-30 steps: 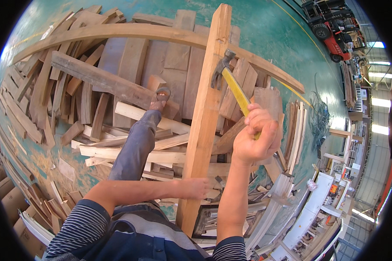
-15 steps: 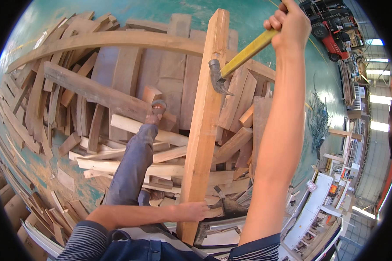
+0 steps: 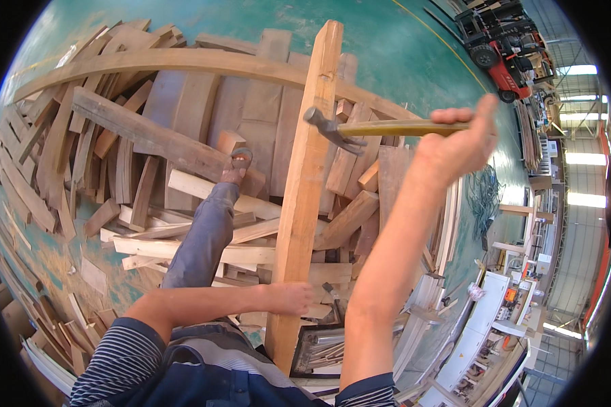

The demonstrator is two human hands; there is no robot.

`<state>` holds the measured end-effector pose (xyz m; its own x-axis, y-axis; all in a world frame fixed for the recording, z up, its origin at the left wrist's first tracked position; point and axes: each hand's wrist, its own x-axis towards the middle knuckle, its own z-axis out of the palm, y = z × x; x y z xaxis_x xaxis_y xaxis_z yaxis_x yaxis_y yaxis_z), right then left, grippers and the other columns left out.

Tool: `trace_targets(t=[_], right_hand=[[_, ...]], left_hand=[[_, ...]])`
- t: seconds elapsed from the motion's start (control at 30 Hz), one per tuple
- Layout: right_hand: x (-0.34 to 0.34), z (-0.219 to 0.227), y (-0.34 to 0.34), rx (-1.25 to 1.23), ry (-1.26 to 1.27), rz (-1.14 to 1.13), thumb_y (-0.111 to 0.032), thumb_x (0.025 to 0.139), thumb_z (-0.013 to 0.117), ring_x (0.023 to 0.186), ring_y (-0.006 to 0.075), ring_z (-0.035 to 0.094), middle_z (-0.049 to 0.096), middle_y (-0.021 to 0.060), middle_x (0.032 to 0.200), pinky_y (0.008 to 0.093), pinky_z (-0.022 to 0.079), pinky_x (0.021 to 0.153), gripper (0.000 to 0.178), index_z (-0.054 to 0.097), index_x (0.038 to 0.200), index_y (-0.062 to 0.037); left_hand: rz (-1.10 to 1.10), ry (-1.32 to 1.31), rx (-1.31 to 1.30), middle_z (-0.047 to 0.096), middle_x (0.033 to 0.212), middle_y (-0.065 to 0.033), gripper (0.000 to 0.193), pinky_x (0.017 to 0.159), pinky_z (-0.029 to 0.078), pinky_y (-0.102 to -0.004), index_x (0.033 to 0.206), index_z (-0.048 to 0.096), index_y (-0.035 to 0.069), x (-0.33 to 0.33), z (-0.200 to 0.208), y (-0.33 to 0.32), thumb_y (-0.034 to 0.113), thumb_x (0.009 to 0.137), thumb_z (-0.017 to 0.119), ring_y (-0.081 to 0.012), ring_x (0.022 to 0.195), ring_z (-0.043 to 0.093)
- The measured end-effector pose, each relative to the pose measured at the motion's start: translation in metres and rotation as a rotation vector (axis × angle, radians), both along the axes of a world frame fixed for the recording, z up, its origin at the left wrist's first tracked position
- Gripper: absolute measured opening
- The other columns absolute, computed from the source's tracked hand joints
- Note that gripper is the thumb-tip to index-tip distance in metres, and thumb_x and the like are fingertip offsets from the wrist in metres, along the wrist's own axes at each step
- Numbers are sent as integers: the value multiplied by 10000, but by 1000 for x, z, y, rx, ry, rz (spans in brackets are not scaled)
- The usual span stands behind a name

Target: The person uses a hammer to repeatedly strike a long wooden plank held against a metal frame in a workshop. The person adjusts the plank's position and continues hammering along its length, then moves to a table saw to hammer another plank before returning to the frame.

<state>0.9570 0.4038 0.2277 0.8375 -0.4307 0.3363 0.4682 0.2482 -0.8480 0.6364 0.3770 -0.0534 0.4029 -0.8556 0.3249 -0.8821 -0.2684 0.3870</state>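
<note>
A long, squared wooden beam (image 3: 299, 203) runs away from my body, its far end lying over the wood pile. My left hand (image 3: 288, 298) is closed on the beam's near part, the fingers curled over it and partly blurred. Out to the right, my right hand (image 3: 455, 142) grips the yellow handle of a claw hammer (image 3: 387, 127). The hammer lies nearly level in the picture, its head over the beam's upper half and the claw toward me. I cannot tell whether the head touches the wood.
Loose boards and offcuts (image 3: 142, 190) are heaped beneath and left of the beam. My foot (image 3: 234, 167) stands among them. A long curved plank (image 3: 183, 60) crosses the far side. Coiled cable (image 3: 483, 203), a white machine (image 3: 478, 329) and a red forklift (image 3: 509, 71) are to the right.
My right hand has come down and nearer, swinging the hammer from a slant to nearly level. The beam and my left hand appear slightly farther left in the picture.
</note>
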Motion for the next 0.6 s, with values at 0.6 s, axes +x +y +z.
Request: trace_targets(t=[0.6], right_hand=[[96,-54,68,-370,567,777,-135,967,565,524,111,393,415,-10,657,312,352,516,304,612,1221,25]], left_hand=[[103,-58,61,705,968,33,109,1014,429,-326,858,774,208,-9,3,-4,220,784,694,-185,1072,608]])
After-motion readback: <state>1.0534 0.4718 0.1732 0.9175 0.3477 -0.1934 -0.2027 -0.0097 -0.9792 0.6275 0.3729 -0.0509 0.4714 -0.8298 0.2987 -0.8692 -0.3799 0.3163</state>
